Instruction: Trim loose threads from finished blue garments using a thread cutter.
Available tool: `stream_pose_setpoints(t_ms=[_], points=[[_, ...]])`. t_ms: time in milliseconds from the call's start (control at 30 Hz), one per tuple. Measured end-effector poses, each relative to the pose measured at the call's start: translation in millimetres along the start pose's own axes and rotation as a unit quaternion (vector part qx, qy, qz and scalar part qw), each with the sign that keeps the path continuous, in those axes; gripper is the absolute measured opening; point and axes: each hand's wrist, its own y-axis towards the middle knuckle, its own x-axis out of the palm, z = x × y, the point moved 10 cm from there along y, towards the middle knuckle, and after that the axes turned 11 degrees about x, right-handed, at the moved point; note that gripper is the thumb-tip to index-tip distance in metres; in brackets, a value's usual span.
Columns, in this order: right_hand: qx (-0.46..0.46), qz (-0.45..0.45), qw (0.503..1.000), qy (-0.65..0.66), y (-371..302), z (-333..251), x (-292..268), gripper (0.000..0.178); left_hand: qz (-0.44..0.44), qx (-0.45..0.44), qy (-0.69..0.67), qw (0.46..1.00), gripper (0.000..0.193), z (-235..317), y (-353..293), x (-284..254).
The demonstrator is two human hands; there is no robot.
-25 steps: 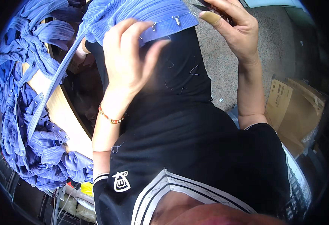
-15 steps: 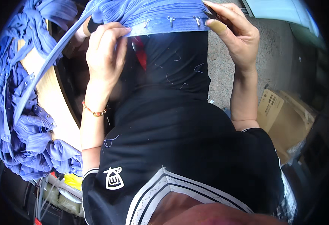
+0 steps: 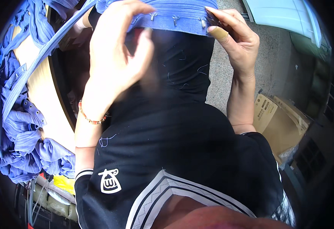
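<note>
A blue pleated garment (image 3: pixel 186 7) lies over my black-clad lap at the top, its flat band (image 3: pixel 190 26) facing me. Metal hooks (image 3: pixel 175 20) sit in a row along that band. My right hand (image 3: pixel 238 42) is closed at the band's right end, a tan cover (image 3: pixel 218 33) on its thumb. Between its fingers shows part of a small dark pointed tool (image 3: pixel 212 17), its kind mostly hidden. My left hand (image 3: pixel 115 53) is raised over the band's left part, thumb and fingers apart and slightly blurred. It hides that end of the band.
To the left, more blue garments (image 3: pixel 29 133) with eyelets are heaped on a pale wooden table (image 3: pixel 43 89). A long blue strip (image 3: pixel 41 63) runs slantwise across it. Cardboard boxes (image 3: pixel 275 122) stand on the floor at right. Loose threads (image 3: pixel 184 86) cling to my black clothes.
My left hand has let go of the band's left part and opened, lifting toward me and slightly right. My right hand stays at the band's right end.
</note>
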Motion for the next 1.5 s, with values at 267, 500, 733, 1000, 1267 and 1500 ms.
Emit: stream_pose_setpoints(t_ms=[267, 500, 733, 1000, 1267, 1500], points=[[0.015, 0.003, 1.0, -0.005, -1.7, -1.0, -1.2, 0.039, -0.029, -0.035, -0.053, 0.998, 0.019, -4.9, 30.9, 44.0], [-0.03, -0.023, 0.992, -0.124, 1.6, -25.0, -3.5, 0.039, 0.287, 0.271, -0.271, 0.878, 0.017, -0.8, 14.2, 29.6], [-0.005, -0.029, 0.985, -0.172, 14.2, -63.1, 1.1, 0.038, -0.021, 0.102, -0.028, 0.994, 0.014, 22.5, 21.9, 28.1], [-0.034, -0.055, 0.962, -0.266, 18.3, -80.5, 10.8, 0.034, 0.002, 0.095, -0.053, 0.994, 0.014, 21.7, 19.2, 29.2], [-0.081, -0.049, 0.925, -0.367, 20.6, -97.6, 20.3, 0.025, 0.007, 0.074, -0.091, 0.993, 0.014, 20.5, 14.8, 31.6], [-0.106, -0.034, 0.918, -0.38, 17.4, -99.2, 17.3, 0.023, -0.015, 0.074, -0.083, 0.994, 0.013, 23.9, 17.7, 34.3]])
